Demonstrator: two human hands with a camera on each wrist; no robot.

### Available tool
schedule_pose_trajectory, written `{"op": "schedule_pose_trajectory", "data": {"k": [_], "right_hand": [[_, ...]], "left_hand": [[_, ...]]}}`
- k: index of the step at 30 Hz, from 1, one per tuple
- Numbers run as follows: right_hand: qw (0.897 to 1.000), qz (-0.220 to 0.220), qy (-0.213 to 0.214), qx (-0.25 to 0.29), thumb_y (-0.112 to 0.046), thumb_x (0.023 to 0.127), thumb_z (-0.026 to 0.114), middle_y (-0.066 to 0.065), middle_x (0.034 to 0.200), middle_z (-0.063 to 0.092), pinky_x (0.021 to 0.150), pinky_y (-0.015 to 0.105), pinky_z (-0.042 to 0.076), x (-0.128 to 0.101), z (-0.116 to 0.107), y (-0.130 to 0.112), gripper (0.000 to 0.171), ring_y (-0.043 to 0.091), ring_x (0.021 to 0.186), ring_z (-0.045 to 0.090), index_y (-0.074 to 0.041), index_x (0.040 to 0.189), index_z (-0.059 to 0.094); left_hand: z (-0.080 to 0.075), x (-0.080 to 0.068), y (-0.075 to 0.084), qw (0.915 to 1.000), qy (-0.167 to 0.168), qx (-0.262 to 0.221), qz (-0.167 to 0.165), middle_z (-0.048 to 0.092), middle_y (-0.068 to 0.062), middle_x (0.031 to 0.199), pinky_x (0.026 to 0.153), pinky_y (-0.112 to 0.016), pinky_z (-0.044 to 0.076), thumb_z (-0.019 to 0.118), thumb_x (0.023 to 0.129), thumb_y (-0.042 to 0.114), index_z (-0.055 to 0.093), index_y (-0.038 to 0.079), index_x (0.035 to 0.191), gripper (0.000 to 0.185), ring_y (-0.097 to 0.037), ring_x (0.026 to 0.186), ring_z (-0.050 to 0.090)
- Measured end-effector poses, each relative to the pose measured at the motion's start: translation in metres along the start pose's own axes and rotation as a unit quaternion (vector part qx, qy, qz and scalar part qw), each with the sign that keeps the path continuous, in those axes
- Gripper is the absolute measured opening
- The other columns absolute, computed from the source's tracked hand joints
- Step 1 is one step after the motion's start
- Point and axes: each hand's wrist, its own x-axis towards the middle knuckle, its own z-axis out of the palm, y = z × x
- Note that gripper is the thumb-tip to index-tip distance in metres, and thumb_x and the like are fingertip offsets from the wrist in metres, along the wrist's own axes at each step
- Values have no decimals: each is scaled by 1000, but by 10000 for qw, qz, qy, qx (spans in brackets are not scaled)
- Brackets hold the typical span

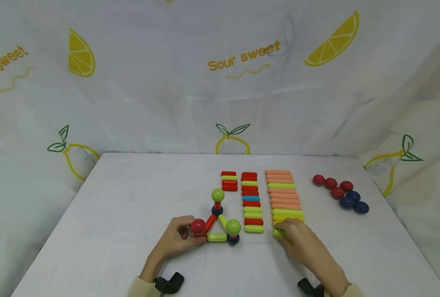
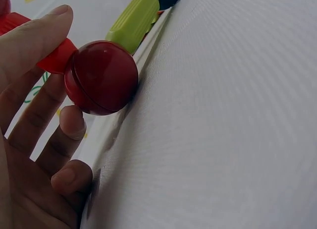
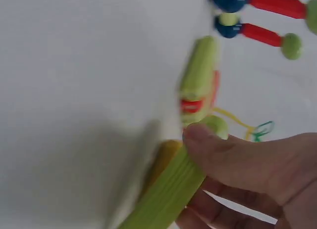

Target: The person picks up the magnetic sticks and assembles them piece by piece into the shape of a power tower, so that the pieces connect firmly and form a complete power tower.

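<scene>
Red ball [image 1: 198, 227] on red stick [image 1: 210, 223], lime stick [image 1: 216, 237], lime balls [image 1: 218, 194], navy balls [image 1: 353, 201] beside red ones, orange sticks [image 1: 281, 189] (one blue stick [image 1: 251, 198]), white table [image 1: 123, 206], lemon-print backdrop [image 1: 331, 41].

Head view high over table [image 1: 131, 185], wrist views close, sharing the rods

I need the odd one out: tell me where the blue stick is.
In the head view, the blue stick lies in the middle column of sticks, between red ones, right of the green ball.
</scene>
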Motion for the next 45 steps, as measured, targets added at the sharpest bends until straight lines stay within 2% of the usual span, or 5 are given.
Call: {"op": "schedule_pose_trajectory", "data": {"k": [8,13,28,36,45], "right_hand": [[9613,-1389,1695,1668,-8,83,84,-2,98,76,76,27,60,16,-35,-71,30,10,86,67,-10,112,77],[9284,-2311,1506,2488,-9,84,83,-1,102,78,81,25,60,29,-32,-110,30,9,89,71,-8,114,76],[9607,-2036,-417,1842,-8,86,81,0,91,80,71,20,56,47,10,-116,16,7,81,67,-8,102,81],[9709,-2095,-194,1140,-17,83,85,-2,92,80,69,18,50,47,14,-119,22,14,83,67,-10,103,81],[9703,-1813,421,1544,-30,89,79,-3,103,79,79,28,58,37,2,-102,27,14,93,69,-16,113,79]], "left_hand": [[-1,-1,-1,10000,26,23,-77,58,-7,74,50,-21,38,83,83,8,73,18,92,16,-22,61,45],[1,0,-4,10000,-7,-5,27,61,-6,75,49,-20,36,83,83,9,74,18,92,15,-23,60,44],[-1,1,-4,9993,-114,-127,333,67,-6,82,47,-20,35,81,83,5,75,17,98,21,-18,58,44],[-1,2,-6,9979,-175,-324,532,71,-6,88,47,-20,35,83,82,3,76,15,100,23,-22,62,46],[-10,-1,-7,9964,23,765,352,68,4,86,47,-19,40,89,79,19,73,26,105,31,-12,56,48]]}}
